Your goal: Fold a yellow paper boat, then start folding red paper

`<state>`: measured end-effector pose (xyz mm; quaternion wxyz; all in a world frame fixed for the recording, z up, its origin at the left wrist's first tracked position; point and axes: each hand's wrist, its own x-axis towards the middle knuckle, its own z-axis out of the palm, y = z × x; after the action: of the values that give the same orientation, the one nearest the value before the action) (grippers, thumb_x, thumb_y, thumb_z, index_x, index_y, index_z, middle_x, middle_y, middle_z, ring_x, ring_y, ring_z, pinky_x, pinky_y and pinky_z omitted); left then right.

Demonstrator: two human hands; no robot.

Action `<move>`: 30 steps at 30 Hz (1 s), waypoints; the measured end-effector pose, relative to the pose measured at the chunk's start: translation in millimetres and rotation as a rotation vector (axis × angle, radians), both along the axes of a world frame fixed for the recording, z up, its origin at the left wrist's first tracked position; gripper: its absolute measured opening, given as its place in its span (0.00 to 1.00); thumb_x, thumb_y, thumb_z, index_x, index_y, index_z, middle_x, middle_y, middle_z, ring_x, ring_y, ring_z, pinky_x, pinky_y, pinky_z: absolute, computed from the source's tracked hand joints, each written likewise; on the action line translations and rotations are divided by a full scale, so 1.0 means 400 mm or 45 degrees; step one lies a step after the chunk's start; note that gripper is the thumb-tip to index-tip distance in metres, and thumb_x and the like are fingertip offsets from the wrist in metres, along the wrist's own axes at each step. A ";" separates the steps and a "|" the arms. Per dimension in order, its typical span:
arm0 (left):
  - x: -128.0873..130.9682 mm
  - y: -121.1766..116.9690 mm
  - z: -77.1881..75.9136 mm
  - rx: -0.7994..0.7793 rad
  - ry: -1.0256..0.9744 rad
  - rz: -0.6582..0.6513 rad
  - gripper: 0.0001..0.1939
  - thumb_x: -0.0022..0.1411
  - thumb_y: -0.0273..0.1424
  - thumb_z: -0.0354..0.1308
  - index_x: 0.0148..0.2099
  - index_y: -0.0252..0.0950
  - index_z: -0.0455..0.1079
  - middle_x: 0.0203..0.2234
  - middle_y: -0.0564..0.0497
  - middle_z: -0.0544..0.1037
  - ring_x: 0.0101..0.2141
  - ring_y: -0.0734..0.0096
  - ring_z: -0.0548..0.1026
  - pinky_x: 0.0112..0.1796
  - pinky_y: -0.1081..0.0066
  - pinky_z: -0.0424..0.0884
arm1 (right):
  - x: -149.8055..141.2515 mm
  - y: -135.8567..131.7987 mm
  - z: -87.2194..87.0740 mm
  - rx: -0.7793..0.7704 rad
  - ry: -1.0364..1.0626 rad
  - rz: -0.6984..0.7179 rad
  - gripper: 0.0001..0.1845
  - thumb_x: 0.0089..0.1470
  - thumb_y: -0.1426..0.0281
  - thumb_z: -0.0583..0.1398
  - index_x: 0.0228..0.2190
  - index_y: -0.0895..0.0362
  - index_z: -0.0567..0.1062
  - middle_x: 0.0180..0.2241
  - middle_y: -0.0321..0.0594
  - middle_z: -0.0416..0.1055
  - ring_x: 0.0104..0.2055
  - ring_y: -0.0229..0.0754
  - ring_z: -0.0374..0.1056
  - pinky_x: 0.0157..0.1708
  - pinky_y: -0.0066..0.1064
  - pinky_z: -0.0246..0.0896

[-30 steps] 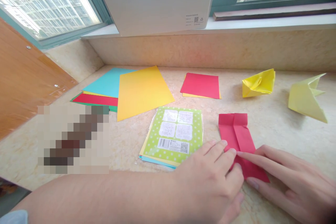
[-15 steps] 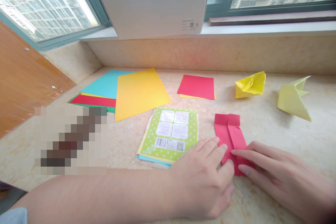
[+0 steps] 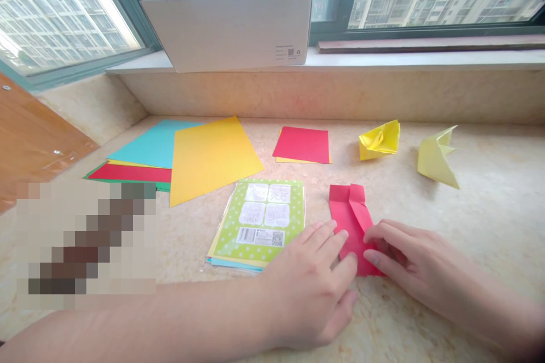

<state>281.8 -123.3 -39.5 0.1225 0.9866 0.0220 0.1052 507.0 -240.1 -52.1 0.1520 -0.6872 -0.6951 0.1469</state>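
Note:
A partly folded red paper (image 3: 351,216) lies on the marble counter in front of me. My left hand (image 3: 313,289) rests on the paper's near left part, fingers stretched flat and pressing it down. My right hand (image 3: 411,264) comes in from the right, its fingers curled and pressing on the paper's near right edge. The paper's near end is hidden under both hands. Its far end shows a folded flap and a centre strip.
A green dotted paper pack (image 3: 260,221) lies left of the red paper. Farther back are a red square sheet (image 3: 303,144), an orange sheet (image 3: 211,156), a stack of coloured sheets (image 3: 145,154), two yellow folded models (image 3: 380,139) (image 3: 436,157), and a cardboard box (image 3: 230,28) on the sill.
The view has shifted, so everything sits lower and to the left. My right fingers have curled from lying flat to pressing on the paper's near right edge. My left hand stays on the paper.

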 end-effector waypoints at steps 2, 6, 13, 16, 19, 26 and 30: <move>0.000 0.000 0.000 0.003 -0.008 0.001 0.20 0.72 0.37 0.48 0.56 0.27 0.69 0.60 0.33 0.69 0.63 0.44 0.65 0.64 0.49 0.61 | -0.004 0.000 0.001 -0.018 0.014 -0.045 0.16 0.68 0.57 0.54 0.35 0.52 0.74 0.29 0.35 0.73 0.26 0.38 0.68 0.26 0.31 0.62; 0.000 0.000 0.000 0.008 -0.020 -0.001 0.21 0.72 0.38 0.48 0.56 0.27 0.70 0.59 0.33 0.70 0.63 0.44 0.66 0.64 0.48 0.61 | -0.014 0.002 0.012 -0.011 0.056 -0.061 0.11 0.66 0.60 0.57 0.42 0.52 0.75 0.27 0.33 0.72 0.24 0.37 0.67 0.25 0.30 0.63; -0.002 0.000 -0.004 -0.001 -0.029 0.007 0.21 0.72 0.38 0.49 0.56 0.28 0.70 0.60 0.33 0.71 0.63 0.45 0.66 0.63 0.48 0.61 | 0.026 0.019 0.005 0.269 -0.035 -0.071 0.18 0.69 0.63 0.52 0.47 0.50 0.80 0.49 0.44 0.77 0.45 0.47 0.76 0.42 0.39 0.74; -0.002 0.000 -0.007 0.015 -0.028 0.002 0.21 0.72 0.38 0.48 0.56 0.28 0.70 0.59 0.33 0.71 0.62 0.44 0.67 0.64 0.49 0.60 | 0.050 0.029 -0.011 0.373 -0.278 -0.004 0.17 0.66 0.64 0.55 0.49 0.49 0.81 0.56 0.43 0.75 0.55 0.56 0.72 0.52 0.53 0.71; 0.000 0.000 -0.007 0.043 -0.033 -0.009 0.22 0.72 0.39 0.48 0.56 0.27 0.70 0.59 0.32 0.71 0.62 0.44 0.67 0.63 0.49 0.61 | 0.056 0.037 -0.022 0.379 -0.407 0.118 0.18 0.66 0.65 0.57 0.53 0.49 0.79 0.59 0.41 0.74 0.63 0.57 0.66 0.61 0.58 0.62; 0.000 0.000 -0.010 0.094 -0.051 -0.013 0.22 0.72 0.39 0.49 0.56 0.27 0.71 0.58 0.32 0.72 0.62 0.44 0.67 0.63 0.49 0.61 | 0.048 0.034 -0.033 0.332 -0.395 0.092 0.24 0.66 0.63 0.56 0.62 0.50 0.70 0.63 0.41 0.69 0.68 0.54 0.60 0.67 0.59 0.52; -0.002 -0.001 -0.013 0.105 -0.050 -0.016 0.23 0.72 0.40 0.48 0.56 0.26 0.70 0.58 0.32 0.71 0.62 0.43 0.67 0.63 0.50 0.60 | 0.057 0.024 -0.044 0.289 -0.452 0.099 0.25 0.67 0.61 0.55 0.63 0.49 0.69 0.65 0.41 0.67 0.68 0.56 0.59 0.67 0.62 0.49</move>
<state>281.2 -123.6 -44.9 0.0830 0.9887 0.0088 0.1247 529.7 -230.4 -69.5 0.0978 -0.6534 -0.7490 -0.0501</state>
